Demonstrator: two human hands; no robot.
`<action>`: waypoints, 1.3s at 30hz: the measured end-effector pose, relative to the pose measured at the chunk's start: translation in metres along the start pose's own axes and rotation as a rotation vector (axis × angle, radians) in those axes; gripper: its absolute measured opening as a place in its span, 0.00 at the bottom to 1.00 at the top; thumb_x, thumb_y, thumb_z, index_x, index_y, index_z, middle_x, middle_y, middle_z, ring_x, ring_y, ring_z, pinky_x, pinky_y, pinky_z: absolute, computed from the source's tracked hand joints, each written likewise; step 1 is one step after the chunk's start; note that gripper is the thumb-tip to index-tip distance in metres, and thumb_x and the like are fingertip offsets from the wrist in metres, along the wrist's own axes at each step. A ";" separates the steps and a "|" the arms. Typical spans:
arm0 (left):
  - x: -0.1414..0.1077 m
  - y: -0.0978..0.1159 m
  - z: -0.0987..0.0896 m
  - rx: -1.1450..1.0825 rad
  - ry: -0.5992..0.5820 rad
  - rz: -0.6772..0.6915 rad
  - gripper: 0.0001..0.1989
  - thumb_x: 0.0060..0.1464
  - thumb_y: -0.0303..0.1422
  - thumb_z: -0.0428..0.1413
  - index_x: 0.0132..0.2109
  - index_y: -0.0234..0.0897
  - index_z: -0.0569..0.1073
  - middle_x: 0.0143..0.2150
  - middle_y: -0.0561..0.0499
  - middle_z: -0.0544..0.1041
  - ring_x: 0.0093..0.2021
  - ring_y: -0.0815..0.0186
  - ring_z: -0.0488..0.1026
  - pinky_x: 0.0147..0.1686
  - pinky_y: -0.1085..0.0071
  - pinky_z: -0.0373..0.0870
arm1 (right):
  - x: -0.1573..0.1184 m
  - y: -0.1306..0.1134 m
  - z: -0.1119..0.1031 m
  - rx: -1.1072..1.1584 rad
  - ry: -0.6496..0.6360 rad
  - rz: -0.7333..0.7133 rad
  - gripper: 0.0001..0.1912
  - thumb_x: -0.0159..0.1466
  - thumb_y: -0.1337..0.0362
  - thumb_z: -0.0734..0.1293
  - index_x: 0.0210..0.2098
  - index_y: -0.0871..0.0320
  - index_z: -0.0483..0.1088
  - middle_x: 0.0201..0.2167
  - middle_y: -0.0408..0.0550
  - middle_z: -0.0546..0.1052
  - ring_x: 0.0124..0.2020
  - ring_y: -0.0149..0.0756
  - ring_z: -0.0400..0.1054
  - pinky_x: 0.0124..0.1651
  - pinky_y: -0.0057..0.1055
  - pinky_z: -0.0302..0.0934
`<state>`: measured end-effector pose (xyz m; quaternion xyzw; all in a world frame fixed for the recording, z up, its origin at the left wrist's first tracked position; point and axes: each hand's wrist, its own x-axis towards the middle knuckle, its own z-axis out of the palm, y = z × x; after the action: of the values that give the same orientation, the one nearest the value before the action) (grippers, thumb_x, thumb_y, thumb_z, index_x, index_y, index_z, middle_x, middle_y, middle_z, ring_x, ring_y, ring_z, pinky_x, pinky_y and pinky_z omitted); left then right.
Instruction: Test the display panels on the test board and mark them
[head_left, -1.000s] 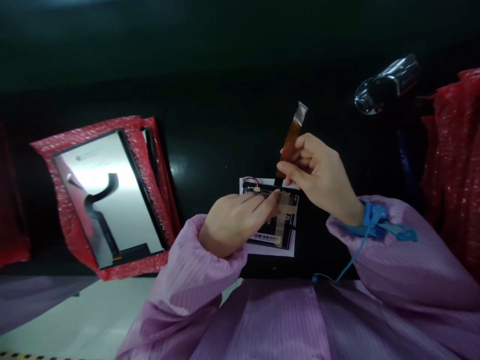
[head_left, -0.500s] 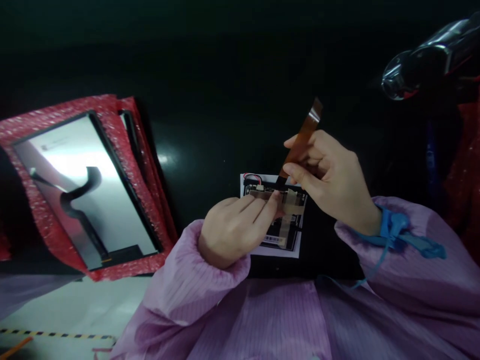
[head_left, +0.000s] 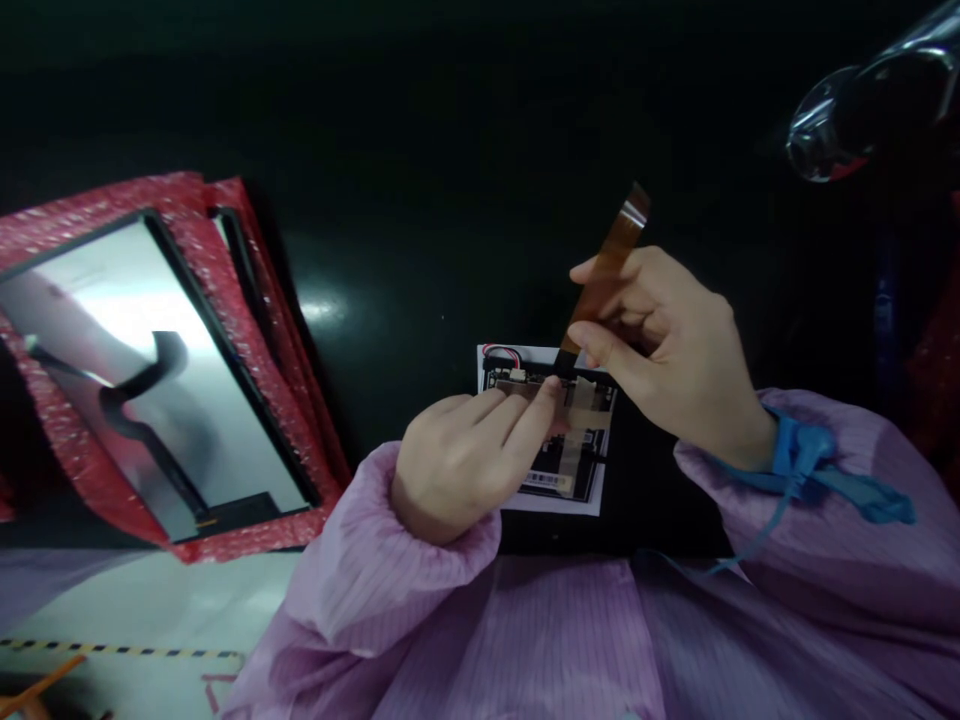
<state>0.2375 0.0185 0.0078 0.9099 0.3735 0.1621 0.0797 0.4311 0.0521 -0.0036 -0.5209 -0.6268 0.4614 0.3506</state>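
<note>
the orange-brown ribbon cable (head_left: 621, 235) rises from the top edge of the circuit board (head_left: 589, 474), leaning up and to the right of it. it looks very light, thin and springy, smooth enough to slide between fingertips, and is probably easily creased; its dark root and the joint there seem the fragile part. the flat middle of the strip, near the root, looks the best place to hold, with the board steadied by its edges. the right hand (head_left: 686, 350) is nearly closed, pinching the strip between thumb and fingers. the left hand (head_left: 457, 460) lies palm down, fingers together and gently bent, a fingertip at the cable's root; its thumb is hidden, so i can't tell whether it grips anything. the board carries pale tape (head_left: 589, 418) and, at its upper left, thin red, white and black wires (head_left: 504, 350); a white sheet (head_left: 592, 506) shows under it on the dark surface (head_left: 420, 250). well left of the board, a display panel (head_left: 225, 400) lies on red bubble wrap (head_left: 75, 440). compared with a second ago, the cable leans further right and the panel appears further left in view, likely from a turn of the head; the left fingertip stays near the root.
</note>
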 end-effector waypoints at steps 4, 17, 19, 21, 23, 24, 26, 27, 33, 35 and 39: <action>0.001 0.001 -0.002 0.024 0.017 0.024 0.04 0.61 0.28 0.59 0.40 0.34 0.79 0.28 0.51 0.81 0.23 0.68 0.76 0.16 0.72 0.66 | 0.000 -0.001 0.000 -0.044 -0.019 -0.005 0.16 0.64 0.71 0.69 0.50 0.55 0.69 0.30 0.39 0.77 0.28 0.30 0.74 0.33 0.28 0.71; 0.000 0.002 0.000 0.041 0.040 0.041 0.06 0.58 0.26 0.62 0.42 0.24 0.78 0.28 0.51 0.81 0.23 0.68 0.77 0.18 0.72 0.69 | 0.000 -0.002 0.000 -0.103 -0.058 0.004 0.16 0.63 0.72 0.69 0.50 0.55 0.69 0.30 0.39 0.77 0.29 0.31 0.74 0.35 0.30 0.73; 0.000 0.002 -0.001 0.039 0.038 0.043 0.06 0.59 0.26 0.62 0.41 0.25 0.78 0.27 0.51 0.81 0.23 0.68 0.77 0.18 0.73 0.69 | -0.001 -0.002 0.000 -0.112 -0.062 0.005 0.16 0.64 0.71 0.69 0.50 0.54 0.69 0.30 0.39 0.77 0.29 0.32 0.74 0.35 0.31 0.73; 0.000 0.002 -0.002 0.036 0.036 0.044 0.06 0.59 0.26 0.62 0.41 0.25 0.77 0.27 0.51 0.81 0.23 0.69 0.77 0.17 0.73 0.68 | -0.001 -0.002 0.000 -0.113 -0.064 0.007 0.16 0.64 0.71 0.68 0.50 0.54 0.69 0.31 0.39 0.78 0.29 0.32 0.75 0.35 0.31 0.73; 0.000 0.002 -0.001 0.032 0.037 0.041 0.06 0.59 0.26 0.62 0.41 0.25 0.77 0.27 0.51 0.81 0.22 0.69 0.76 0.17 0.73 0.68 | 0.000 -0.003 0.000 -0.110 -0.066 0.004 0.16 0.64 0.72 0.68 0.50 0.54 0.69 0.31 0.39 0.78 0.30 0.32 0.75 0.36 0.30 0.73; 0.000 0.001 -0.001 0.030 0.037 0.039 0.06 0.59 0.26 0.62 0.41 0.24 0.77 0.27 0.51 0.81 0.22 0.69 0.76 0.17 0.73 0.69 | 0.000 -0.003 0.001 -0.109 -0.067 0.000 0.16 0.64 0.72 0.68 0.50 0.55 0.69 0.31 0.39 0.77 0.30 0.31 0.75 0.36 0.29 0.73; -0.001 0.001 0.000 0.026 0.037 0.036 0.07 0.58 0.26 0.62 0.42 0.24 0.77 0.27 0.50 0.81 0.23 0.68 0.77 0.18 0.73 0.70 | 0.000 -0.003 0.001 -0.111 -0.067 -0.009 0.16 0.64 0.74 0.68 0.50 0.56 0.69 0.30 0.38 0.77 0.30 0.30 0.75 0.36 0.28 0.73; -0.001 0.001 0.000 0.026 0.035 0.035 0.07 0.59 0.26 0.62 0.42 0.24 0.77 0.28 0.50 0.81 0.24 0.68 0.77 0.19 0.73 0.70 | 0.001 -0.003 0.001 -0.113 -0.065 -0.015 0.15 0.64 0.74 0.68 0.49 0.56 0.69 0.30 0.38 0.77 0.29 0.29 0.75 0.36 0.27 0.73; -0.001 0.001 -0.001 0.021 0.042 0.029 0.07 0.59 0.27 0.62 0.43 0.25 0.77 0.27 0.50 0.81 0.23 0.69 0.77 0.21 0.73 0.71 | 0.002 -0.003 0.001 -0.130 -0.066 -0.052 0.15 0.64 0.73 0.69 0.50 0.60 0.68 0.29 0.38 0.76 0.29 0.26 0.74 0.36 0.24 0.72; -0.001 0.001 -0.001 0.018 0.043 0.031 0.07 0.58 0.27 0.62 0.42 0.24 0.77 0.27 0.50 0.80 0.23 0.68 0.77 0.20 0.73 0.71 | 0.002 -0.002 0.001 -0.130 -0.070 -0.047 0.15 0.64 0.73 0.68 0.49 0.58 0.69 0.30 0.38 0.77 0.29 0.27 0.74 0.35 0.25 0.72; -0.001 0.001 -0.001 0.017 0.041 0.026 0.08 0.59 0.27 0.62 0.43 0.25 0.77 0.27 0.50 0.81 0.24 0.68 0.77 0.21 0.73 0.71 | 0.002 -0.001 0.001 -0.133 -0.069 -0.026 0.14 0.64 0.72 0.68 0.49 0.54 0.69 0.30 0.38 0.78 0.29 0.30 0.75 0.33 0.28 0.71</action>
<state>0.2372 0.0169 0.0091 0.9118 0.3645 0.1786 0.0621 0.4293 0.0533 -0.0030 -0.5187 -0.6745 0.4316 0.2995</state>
